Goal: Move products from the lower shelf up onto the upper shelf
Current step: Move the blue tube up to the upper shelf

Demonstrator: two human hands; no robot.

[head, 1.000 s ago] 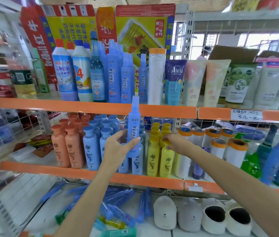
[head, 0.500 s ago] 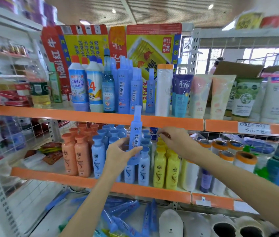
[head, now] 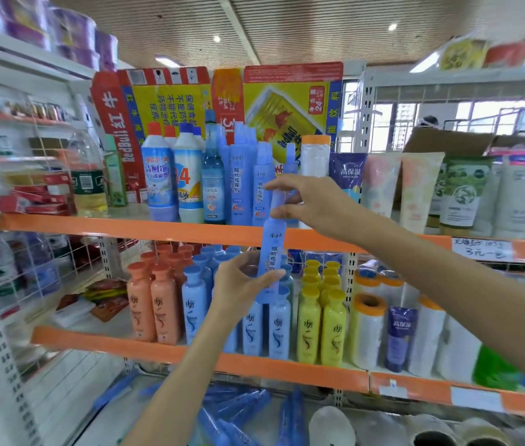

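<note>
Risen from among the lower bottles, the blue spray bottle (head: 271, 252) now crosses the upper shelf (head: 126, 227) edge; left hand (head: 242, 284) grips its base, right hand (head: 314, 201) pinches its cap. Lift clear, then set it beside the matching blue bottles (head: 242, 178).

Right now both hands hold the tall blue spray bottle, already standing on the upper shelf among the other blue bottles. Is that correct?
Not quite. In the head view the left hand and right hand do hold the tall blue spray bottle, but it is not yet standing on the upper shelf: it hangs in front of the shelf's orange edge, base below it.
</note>
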